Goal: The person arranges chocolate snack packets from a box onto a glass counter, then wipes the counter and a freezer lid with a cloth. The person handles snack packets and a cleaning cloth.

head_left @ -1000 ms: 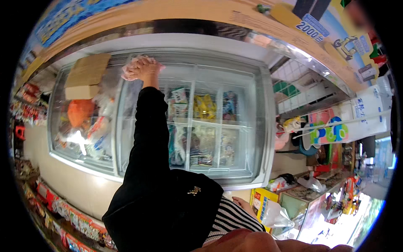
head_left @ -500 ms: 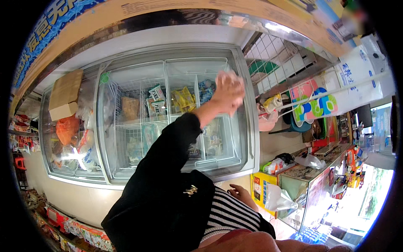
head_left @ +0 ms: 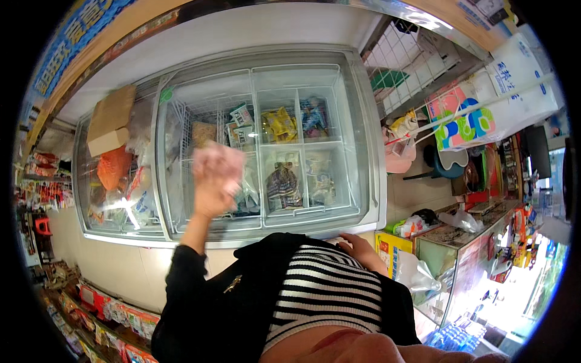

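My left hand (head_left: 210,198) is closed on a pale pink cloth (head_left: 225,162), blurred by motion, over the glass top (head_left: 248,209) of a chest freezer. Through the glass show wire baskets with packaged food: a yellow packet (head_left: 279,124), blue packets (head_left: 314,117), green and white packets (head_left: 241,116) and a dark packet (head_left: 284,186). My right hand (head_left: 361,249) is low beside my striped top, at the freezer's front edge (head_left: 302,233). Its fingers look loosely stretched, with nothing seen in them.
An open cardboard box (head_left: 109,139) and an orange bag (head_left: 114,169) are at the freezer's left part. To the right stand a wire rack (head_left: 405,66), a blue stool (head_left: 439,166) and a glass counter (head_left: 436,272). Stocked shelves (head_left: 115,320) line the lower left.
My left hand has swept the cloth from the freezer's right side across to the left and nearer to me. My right hand has come up to the freezer's front edge.
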A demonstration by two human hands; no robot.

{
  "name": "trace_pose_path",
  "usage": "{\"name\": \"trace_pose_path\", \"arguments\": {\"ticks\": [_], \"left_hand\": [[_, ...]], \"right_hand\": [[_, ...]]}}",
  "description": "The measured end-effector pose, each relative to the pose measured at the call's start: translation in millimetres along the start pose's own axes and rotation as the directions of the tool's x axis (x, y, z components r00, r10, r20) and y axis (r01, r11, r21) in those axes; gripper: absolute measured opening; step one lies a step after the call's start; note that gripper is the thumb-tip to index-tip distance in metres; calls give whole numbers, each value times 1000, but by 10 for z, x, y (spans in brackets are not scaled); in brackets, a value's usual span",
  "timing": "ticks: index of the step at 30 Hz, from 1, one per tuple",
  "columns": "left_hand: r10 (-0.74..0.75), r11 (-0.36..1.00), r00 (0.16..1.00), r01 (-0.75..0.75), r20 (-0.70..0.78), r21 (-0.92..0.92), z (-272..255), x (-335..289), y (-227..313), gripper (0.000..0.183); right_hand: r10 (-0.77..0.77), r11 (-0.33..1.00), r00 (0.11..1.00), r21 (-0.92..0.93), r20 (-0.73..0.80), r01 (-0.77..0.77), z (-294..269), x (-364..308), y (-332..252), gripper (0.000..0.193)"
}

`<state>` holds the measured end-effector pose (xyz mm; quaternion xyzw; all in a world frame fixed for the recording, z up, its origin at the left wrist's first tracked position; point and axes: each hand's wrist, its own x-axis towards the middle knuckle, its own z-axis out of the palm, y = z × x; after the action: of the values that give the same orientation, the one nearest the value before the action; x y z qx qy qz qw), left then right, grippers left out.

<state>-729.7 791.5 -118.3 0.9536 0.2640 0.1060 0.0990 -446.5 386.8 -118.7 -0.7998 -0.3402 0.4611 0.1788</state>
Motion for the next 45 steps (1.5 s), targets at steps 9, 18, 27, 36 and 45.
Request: {"name": "trace_pose_path", "arguments": {"ticks": [9,18,27,36,45], "left_hand": [[-657,673,681,723,-325,154,456,1674,-1628,64],[353,934,932,-345,83,-95,734,1014,1708,77],[116,993,988,-112,99,-45,192,-135,446,67],[-175,971,869,230,-463,64,416,1170,56,68],[608,723,792,-580,-53,-376,1058,370,1803,50]], "right_hand": [[-18,990,999,138,-26,21,113,-6,62,47],[1,999,1000,48,-6,-1,-9,-93,-121,48],[-53,999,996,-5,-69,53,-40,-49,48,46],[-15,993,1000,120,-9,16,128,11,84,45],[-25,999,1000,-41,-3,25,55,16,113,48]]}}
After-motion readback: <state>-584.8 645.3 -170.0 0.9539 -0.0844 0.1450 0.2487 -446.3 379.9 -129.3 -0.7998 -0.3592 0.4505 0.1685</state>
